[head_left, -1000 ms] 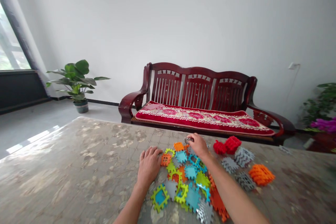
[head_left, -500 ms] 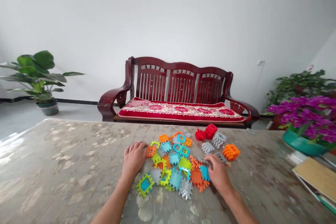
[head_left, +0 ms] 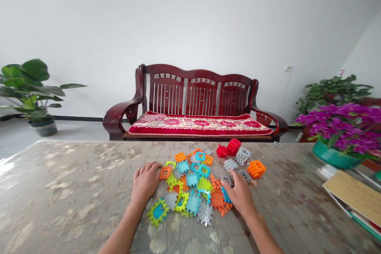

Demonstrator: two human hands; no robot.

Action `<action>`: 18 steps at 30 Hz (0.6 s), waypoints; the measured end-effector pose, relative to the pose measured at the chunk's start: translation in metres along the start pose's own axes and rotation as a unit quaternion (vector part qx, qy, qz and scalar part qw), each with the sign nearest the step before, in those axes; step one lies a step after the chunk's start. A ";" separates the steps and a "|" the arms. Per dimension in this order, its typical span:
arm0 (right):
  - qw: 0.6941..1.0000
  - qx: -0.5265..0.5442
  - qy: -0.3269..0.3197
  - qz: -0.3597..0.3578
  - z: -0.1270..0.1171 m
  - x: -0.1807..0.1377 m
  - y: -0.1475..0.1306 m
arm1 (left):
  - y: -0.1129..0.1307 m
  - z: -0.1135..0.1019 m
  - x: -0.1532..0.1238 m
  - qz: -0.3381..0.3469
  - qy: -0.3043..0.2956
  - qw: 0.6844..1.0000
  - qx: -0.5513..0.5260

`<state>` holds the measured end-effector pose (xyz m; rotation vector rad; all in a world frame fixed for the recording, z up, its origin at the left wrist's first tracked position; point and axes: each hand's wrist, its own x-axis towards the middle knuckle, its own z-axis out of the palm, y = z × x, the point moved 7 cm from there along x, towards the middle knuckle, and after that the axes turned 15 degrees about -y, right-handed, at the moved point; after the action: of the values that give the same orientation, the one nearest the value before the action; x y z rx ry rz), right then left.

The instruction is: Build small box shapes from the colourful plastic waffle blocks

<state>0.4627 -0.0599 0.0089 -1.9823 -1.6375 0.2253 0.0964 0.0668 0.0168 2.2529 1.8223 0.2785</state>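
Observation:
My left hand (head_left: 145, 181) lies on the table with its fingers loosely stretched out, holding nothing. Its fingertips are beside an orange window-shaped building tile (head_left: 165, 173) at the pile's left edge. On the pile's right side is my right hand (head_left: 240, 193), thumb and index finger spread apart around the near side of a grey tile (head_left: 227, 179); I cannot tell whether they touch it. Partly under that hand shows a blue tile (head_left: 226, 195). Between the hands spread several interlocking tiles, among them a lime frame with blue inside (head_left: 158, 212) and a silver-grey tile (head_left: 205, 214).
Behind my right hand stand red stacked tiles (head_left: 234, 147), a grey stack (head_left: 243, 156) and an orange stack (head_left: 256, 169). A teal flower pot (head_left: 335, 155) and a tan notebook (head_left: 354, 196) occupy the table's right side. Beyond the table (head_left: 74, 190) stands a wooden bench (head_left: 119, 117).
The camera view has shifted slightly, so everything sits further left. My right thumb and index finger have spread apart over the grey tile. My left hand stays by the orange tile.

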 end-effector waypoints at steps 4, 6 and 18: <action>1.000 -0.026 -0.005 0.015 0.006 0.002 -0.003 | -0.002 0.002 0.002 0.005 -0.002 1.000 0.006; 1.000 -0.016 -0.002 0.023 0.008 0.001 -0.001 | -0.003 0.004 0.003 0.007 -0.001 1.000 0.008; 0.997 -0.060 -0.017 0.039 0.003 0.002 -0.009 | -0.002 0.002 0.002 0.002 0.002 1.000 0.017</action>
<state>0.4540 -0.0565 0.0108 -2.1465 -1.6300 0.1958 0.0958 0.0689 0.0144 2.2813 1.8372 0.2543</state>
